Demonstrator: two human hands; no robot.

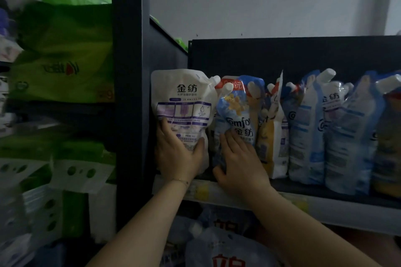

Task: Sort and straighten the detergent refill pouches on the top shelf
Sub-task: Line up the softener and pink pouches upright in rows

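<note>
Left grip [178, 154] clamped round the bottom of the white pouch [184, 102], centre-left of frame, at the left end of the top shelf [325, 199]. Right grip [236, 158] clasps the blue pouch [234, 115] just beside it. Best: keep white upright against the post [130, 93], then square blue to it.

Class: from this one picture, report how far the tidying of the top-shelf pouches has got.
Done: little that shows. In hand: the left hand holds a white pouch at the left end of the shelf; the right hand holds the blue pouch beside it. Left: the row to the right leans, with a yellow pouch mixed among blue ones.
</note>
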